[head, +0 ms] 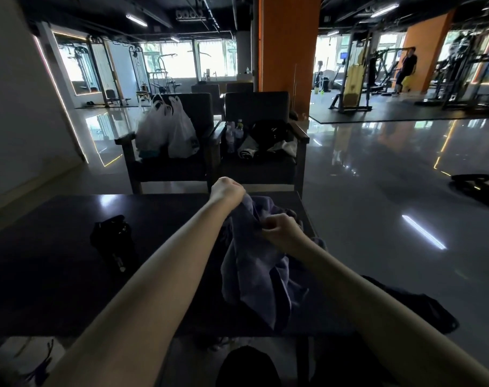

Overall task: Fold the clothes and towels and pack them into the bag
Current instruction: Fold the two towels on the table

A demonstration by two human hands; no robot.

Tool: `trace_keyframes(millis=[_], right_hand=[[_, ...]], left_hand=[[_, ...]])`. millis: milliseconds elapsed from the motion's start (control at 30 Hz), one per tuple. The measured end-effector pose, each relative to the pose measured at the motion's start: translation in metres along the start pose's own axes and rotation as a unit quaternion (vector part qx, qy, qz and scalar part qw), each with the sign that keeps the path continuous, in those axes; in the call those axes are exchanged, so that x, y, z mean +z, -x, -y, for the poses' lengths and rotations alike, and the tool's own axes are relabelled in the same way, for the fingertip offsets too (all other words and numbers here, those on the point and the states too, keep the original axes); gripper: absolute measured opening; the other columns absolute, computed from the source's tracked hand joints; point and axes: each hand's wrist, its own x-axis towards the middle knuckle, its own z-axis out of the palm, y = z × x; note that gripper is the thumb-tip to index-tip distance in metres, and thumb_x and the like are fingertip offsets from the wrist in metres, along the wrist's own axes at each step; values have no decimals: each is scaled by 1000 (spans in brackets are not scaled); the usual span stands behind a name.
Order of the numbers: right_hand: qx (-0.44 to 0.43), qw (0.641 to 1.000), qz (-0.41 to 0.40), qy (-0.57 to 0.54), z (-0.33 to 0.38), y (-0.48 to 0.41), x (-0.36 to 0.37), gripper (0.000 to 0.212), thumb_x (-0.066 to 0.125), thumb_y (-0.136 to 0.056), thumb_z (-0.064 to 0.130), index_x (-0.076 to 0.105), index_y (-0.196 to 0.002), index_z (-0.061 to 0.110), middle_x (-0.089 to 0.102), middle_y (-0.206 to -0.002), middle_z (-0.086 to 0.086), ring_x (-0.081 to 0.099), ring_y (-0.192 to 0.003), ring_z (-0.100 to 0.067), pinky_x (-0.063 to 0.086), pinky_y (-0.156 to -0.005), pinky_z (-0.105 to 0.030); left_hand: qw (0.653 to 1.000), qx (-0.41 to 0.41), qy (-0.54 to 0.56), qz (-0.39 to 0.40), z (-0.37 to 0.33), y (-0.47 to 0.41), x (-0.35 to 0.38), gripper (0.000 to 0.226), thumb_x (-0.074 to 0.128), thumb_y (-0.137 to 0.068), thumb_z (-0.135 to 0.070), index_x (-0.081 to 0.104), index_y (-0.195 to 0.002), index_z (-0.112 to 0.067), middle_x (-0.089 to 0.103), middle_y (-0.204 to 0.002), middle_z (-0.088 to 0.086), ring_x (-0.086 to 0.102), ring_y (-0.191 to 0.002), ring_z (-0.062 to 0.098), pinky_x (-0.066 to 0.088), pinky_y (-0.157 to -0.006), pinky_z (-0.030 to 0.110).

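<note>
The towel (pixel 251 275) is gripped at its top by the curled left hand (pixel 228 191), and a fold is pinched by the right hand (pixel 279 229) just below. The rest hangs crumpled under both hands onto the table (pixel 70 289). Two corners should be found and drawn apart to get one straight edge. Open room lies left of the left hand; the table edge is near the right hand.
</note>
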Motion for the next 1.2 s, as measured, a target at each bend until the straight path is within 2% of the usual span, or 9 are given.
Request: trace_keyframes(millis=[67, 167, 267, 400, 567, 767, 933, 1033, 1200], right_hand=[[28, 998, -7, -59, 1, -4, -2, 27, 58, -81, 3, 57, -57, 16, 49, -54, 4, 43, -52, -8, 36, -52, -27], [80, 985, -46, -148, 9, -10, -10, 11, 60, -83, 4, 65, -75, 8, 56, -59, -2, 51, -51, -11, 40, -45, -21], [119, 968, -84, -203, 14, -20, -18, 19, 65, -84, 9, 62, -102, 11, 64, -84, -8, 64, -73, -19, 56, -63, -29], [116, 946, -106, -284, 25, -19, -24, 16, 57, -86, 0, 66, -79, 10, 65, -82, -12, 63, -71, -21, 57, -66, -32], [126, 902, -97, -401, 46, -11, -26, 33, 36, -83, -13, 66, -88, -2, 64, -78, -19, 66, -64, -25, 60, -60, -29], [64, 943, -92, -315, 52, -6, -29, 35, 53, -77, -14, 67, -95, 12, 67, -84, -13, 66, -83, -24, 56, -85, -37], [42, 962, -216, -160, 45, -1, -47, 20, 60, -76, 8, 74, -83, 20, 72, -79, -1, 68, -79, -17, 57, -74, -32], [46, 964, -236, -115, 36, 2, -60, 17, 59, -81, 9, 73, -88, 17, 68, -81, -2, 63, -79, -16, 53, -74, -33], [55, 973, -203, -98, 18, 3, -77, 18, 60, -86, 13, 70, -98, 4, 67, -91, -12, 61, -84, -20, 52, -79, -35]], left_hand=[[1000, 21, -2, 12, 3, 6, -1, 16, 51, -92, -15, 65, -88, -8, 66, -86, 1, 57, -82, 10, 45, -76, 26], [998, 21, -22, 60, 19, 15, 1, 40, 50, -94, -38, 53, -119, -8, 62, -112, 5, 57, -92, 16, 43, -74, 29], [987, 18, -4, 162, 37, 35, 5, 57, 56, -88, -54, 52, -122, -8, 59, -119, 10, 57, -100, 20, 48, -83, 36], [951, 11, 5, 310, 57, 71, 9, 46, 61, -87, -49, 55, -118, -17, 58, -114, -1, 54, -103, 11, 43, -99, 36], [963, 39, 7, 266, 76, 82, 26, 100, 75, -63, -62, 29, -143, -24, 39, -141, -8, 39, -128, 12, 36, -108, 35], [992, 23, 86, 86, 71, 82, 43, 24, 61, -89, -28, 61, -99, -7, 63, -88, 2, 59, -80, 13, 45, -71, 25], [978, 6, 208, -17, 63, 82, 30, 27, 42, -98, -14, 55, -75, -12, 54, -71, 1, 50, -65, 11, 39, -56, 22], [978, 45, 199, 30, 55, 84, 10, 35, 48, -98, -24, 49, -65, -14, 51, -63, -1, 47, -60, 11, 37, -54, 26], [984, 99, -56, 139, 53, 89, -18, 19, 74, -79, -33, 62, -71, -21, 64, -70, -6, 54, -63, 1, 39, -60, 18]])
